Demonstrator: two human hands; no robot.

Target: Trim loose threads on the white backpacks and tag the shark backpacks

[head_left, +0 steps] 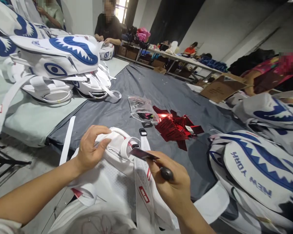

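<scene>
Keep the white bag [111,175], closest of all, still by its top edge, pinched between thumb and fingers of the left hand [91,148], and hold the dark tag [142,154] steady in the closed right hand [177,182], beside a round black knob [166,174]. Find the bag below and between both hands, touching the left fingers, and the tag poking left past the right fingers, near the white loop [124,149].

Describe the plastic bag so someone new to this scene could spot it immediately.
Find the dark tablecloth, then the shiny red pile on it. The plastic bag lies at the pile's left end, see-through with dark contents, unlike its red neighbours.
</scene>
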